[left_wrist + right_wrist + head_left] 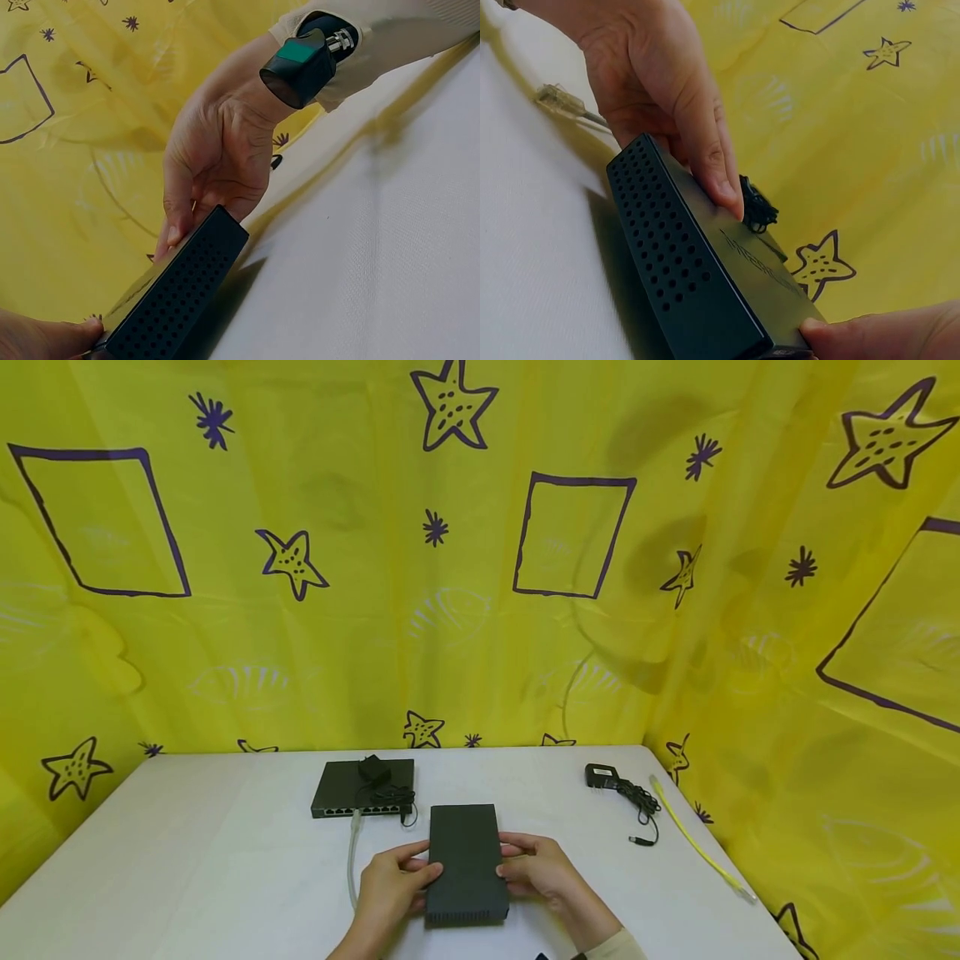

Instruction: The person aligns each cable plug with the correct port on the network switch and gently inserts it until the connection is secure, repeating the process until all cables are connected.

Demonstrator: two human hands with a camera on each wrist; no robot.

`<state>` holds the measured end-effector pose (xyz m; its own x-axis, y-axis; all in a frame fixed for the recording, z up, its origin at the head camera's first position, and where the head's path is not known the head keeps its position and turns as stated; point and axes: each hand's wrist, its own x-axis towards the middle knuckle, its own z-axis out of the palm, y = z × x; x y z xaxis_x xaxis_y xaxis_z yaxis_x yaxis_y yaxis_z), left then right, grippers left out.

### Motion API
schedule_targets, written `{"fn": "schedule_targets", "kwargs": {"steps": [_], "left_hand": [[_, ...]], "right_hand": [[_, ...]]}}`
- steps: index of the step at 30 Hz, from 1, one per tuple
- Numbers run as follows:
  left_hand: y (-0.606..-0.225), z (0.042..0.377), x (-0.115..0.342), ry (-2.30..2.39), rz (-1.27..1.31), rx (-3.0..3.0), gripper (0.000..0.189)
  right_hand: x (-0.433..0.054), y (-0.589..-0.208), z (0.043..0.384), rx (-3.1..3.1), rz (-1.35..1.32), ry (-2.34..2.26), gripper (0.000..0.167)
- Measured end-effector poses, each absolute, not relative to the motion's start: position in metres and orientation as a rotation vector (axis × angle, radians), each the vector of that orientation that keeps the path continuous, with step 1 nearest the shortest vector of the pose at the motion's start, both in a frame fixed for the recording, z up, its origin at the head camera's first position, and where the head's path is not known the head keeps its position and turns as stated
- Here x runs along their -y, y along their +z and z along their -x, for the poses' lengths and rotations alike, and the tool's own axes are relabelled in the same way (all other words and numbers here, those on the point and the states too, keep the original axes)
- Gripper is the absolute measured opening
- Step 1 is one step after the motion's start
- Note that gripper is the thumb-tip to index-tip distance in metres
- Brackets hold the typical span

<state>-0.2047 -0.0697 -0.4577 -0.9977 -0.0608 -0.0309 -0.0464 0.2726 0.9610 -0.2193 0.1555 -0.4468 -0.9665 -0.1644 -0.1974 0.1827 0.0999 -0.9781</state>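
A black network switch [467, 864] is held between both hands, slightly raised over the table near its front. My left hand [390, 885] grips its left long edge, thumb on the top face and fingers at the side. On the opposite edge, my right hand [546, 872] grips it the same way. The left wrist view shows rows of round vent holes on the end of the held switch [180, 296]. A shadow falls on the tabletop beneath it. Faint lettering runs across the top face of the switch [754, 259] in the right wrist view.
Behind, on the left, lies another network switch [337, 785] with a black power adapter [374, 771] on it and a grey network cable [352, 860] plugged in. To the right are a second adapter [602, 776] with bundled cord and a yellow network cable [697, 843]. Yellow curtains [360, 643] surround the white table [225, 860].
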Motion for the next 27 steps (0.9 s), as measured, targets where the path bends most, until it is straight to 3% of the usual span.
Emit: {"fn": "schedule_targets", "kwargs": {"steps": [27], "left_hand": [[-0.466, 0.212, 0.058, -1.852, -0.090, 2.502, 0.044]], "right_hand": [[-0.160, -0.454, 0.225, -2.116, -0.123, -1.962, 0.061]]}}
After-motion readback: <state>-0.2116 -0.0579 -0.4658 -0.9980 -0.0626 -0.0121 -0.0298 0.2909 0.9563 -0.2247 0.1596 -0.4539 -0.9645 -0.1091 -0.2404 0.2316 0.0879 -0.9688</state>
